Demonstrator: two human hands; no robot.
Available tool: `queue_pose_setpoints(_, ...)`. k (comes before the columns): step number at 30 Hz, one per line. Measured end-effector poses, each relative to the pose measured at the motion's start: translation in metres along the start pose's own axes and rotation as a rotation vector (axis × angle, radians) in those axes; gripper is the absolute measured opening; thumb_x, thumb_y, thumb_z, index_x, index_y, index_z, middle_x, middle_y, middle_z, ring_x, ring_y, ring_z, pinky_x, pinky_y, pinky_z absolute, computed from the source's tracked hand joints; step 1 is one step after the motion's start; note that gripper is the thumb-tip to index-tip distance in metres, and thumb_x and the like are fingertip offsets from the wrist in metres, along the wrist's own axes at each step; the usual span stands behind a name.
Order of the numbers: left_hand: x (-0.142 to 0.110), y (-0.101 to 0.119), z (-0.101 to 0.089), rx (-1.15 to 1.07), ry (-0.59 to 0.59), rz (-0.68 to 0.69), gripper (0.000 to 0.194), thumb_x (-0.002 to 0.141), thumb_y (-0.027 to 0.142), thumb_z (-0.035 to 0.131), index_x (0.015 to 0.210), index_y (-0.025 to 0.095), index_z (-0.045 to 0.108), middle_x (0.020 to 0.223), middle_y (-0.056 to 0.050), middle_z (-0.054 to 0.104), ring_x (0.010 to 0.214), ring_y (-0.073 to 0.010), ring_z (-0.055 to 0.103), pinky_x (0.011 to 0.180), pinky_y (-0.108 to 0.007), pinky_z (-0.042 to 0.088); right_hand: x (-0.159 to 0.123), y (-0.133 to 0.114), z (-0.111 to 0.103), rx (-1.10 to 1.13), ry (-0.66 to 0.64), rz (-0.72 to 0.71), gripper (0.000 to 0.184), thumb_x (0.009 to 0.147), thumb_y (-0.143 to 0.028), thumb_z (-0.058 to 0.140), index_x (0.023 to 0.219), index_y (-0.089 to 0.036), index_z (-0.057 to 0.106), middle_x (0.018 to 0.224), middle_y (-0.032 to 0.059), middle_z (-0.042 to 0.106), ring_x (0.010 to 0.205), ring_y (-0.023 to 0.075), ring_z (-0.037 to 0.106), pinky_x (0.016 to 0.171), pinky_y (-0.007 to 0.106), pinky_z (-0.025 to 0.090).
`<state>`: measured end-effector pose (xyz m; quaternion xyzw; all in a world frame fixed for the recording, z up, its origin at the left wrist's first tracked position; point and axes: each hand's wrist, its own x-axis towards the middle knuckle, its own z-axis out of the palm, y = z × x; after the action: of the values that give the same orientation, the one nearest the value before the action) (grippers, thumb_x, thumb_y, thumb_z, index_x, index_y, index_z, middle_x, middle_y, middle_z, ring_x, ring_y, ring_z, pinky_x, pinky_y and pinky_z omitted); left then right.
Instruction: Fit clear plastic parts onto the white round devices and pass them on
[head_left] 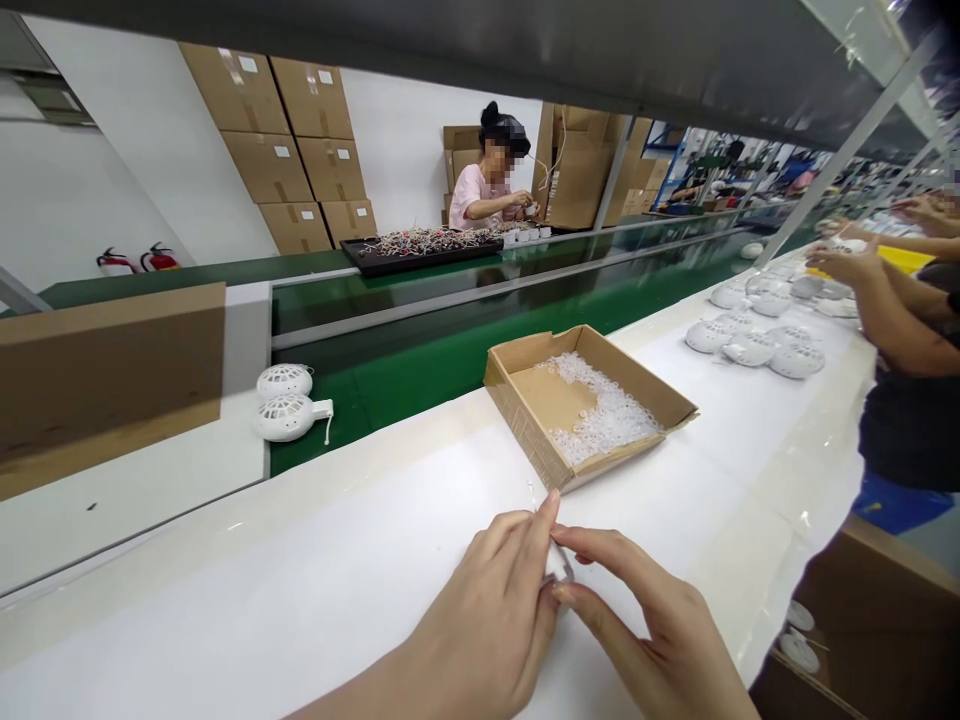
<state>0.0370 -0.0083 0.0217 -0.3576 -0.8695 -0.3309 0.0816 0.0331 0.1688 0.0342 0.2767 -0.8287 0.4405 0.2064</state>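
Observation:
Low in the middle of the view, a small white plastic part (556,562) is held between my two hands, mostly covered by fingers. My left hand (495,595) is closed around it from the left, its back toward the camera. From the right, my right hand (649,610) pinches the part between thumb and forefinger. A thin pale strand shows just beyond my left fingertips. Just past the hands stands an open cardboard tray (525,425) with many small clear plastic rings (607,415) heaped along its right side.
White round fan-like housings (285,415) rest at the left beside the green conveyor (405,385). More white housings (754,345) lie at the right near a co-worker's arms (892,290). Across the belt, another person (487,190) works by a black tray (367,258) of wired parts. A shelf hangs overhead.

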Motion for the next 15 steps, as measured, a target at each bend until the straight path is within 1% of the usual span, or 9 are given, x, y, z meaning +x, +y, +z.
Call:
queue_pose_setpoints(2,0.001,0.000,-0.001,0.001,-0.014,0.004,0.060,0.104,0.018,0.025,0.157,0.016,-0.004,0.138,-0.021,0.051,0.121,-0.0323,0.049,0.095,-0.049,0.053,-0.001,0.000,-0.001,0.028,0.001,-0.020,0.021,0.093,-0.024,0.063,0.114,-0.024,0.064,0.102,0.0036,0.078,0.092,0.0146,0.075,0.080,0.016,0.061)
queue_pose_setpoints(4,0.002,0.001,-0.003,-0.001,-0.040,-0.009,0.061,0.104,0.017,0.027,0.157,0.017,-0.004,0.138,-0.020,0.051,0.122,-0.0311,0.048,0.096,-0.048,0.052,-0.002,0.002,-0.001,0.074,0.009,-0.011,0.020,0.091,-0.021,0.065,0.111,-0.025,0.066,0.101,0.0035,0.079,0.093,0.0158,0.076,0.082,0.018,0.061)
queue_pose_setpoints(6,0.003,0.002,-0.005,-0.005,-0.050,-0.011,0.062,0.103,0.015,0.028,0.156,0.017,-0.005,0.135,-0.019,0.053,0.121,-0.0302,0.048,0.098,-0.046,0.052,-0.003,0.004,-0.001,0.144,0.001,0.060,0.020,0.088,-0.019,0.067,0.108,-0.026,0.068,0.100,0.0027,0.079,0.093,0.0167,0.076,0.081,0.018,0.061)
queue_pose_setpoints(9,0.003,0.002,-0.006,0.012,-0.059,0.006,0.062,0.103,0.014,0.027,0.156,0.017,-0.005,0.131,-0.019,0.054,0.119,-0.0305,0.048,0.097,-0.047,0.052,-0.002,0.009,-0.002,0.271,-0.057,0.199,0.020,0.087,-0.020,0.069,0.105,-0.029,0.070,0.095,-0.0001,0.079,0.092,0.0160,0.075,0.077,0.016,0.061)
queue_pose_setpoints(10,0.002,0.002,-0.006,0.026,-0.061,0.012,0.062,0.103,0.014,0.027,0.156,0.016,-0.005,0.130,-0.019,0.054,0.118,-0.0309,0.048,0.097,-0.048,0.052,-0.001,0.011,-0.003,0.297,-0.074,0.222,0.019,0.087,-0.021,0.070,0.105,-0.030,0.069,0.093,-0.0011,0.078,0.091,0.0153,0.075,0.076,0.016,0.061)
queue_pose_setpoints(13,0.001,0.002,-0.005,0.061,-0.055,0.024,0.063,0.102,0.013,0.026,0.156,0.012,-0.008,0.127,-0.022,0.055,0.113,-0.0312,0.051,0.094,-0.049,0.052,0.006,0.013,-0.008,0.308,-0.160,0.197,0.019,0.088,-0.025,0.069,0.106,-0.031,0.067,0.088,-0.0021,0.073,0.081,0.0139,0.068,0.074,0.020,0.058)
queue_pose_setpoints(15,0.000,0.001,-0.004,0.078,-0.032,0.054,0.066,0.102,0.012,0.028,0.156,0.009,-0.010,0.123,-0.023,0.057,0.110,-0.0315,0.052,0.093,-0.050,0.053,0.012,0.011,-0.012,0.295,-0.245,0.158,0.028,0.089,-0.026,0.068,0.116,-0.032,0.064,0.089,-0.0015,0.070,0.078,0.0140,0.063,0.072,0.022,0.057)
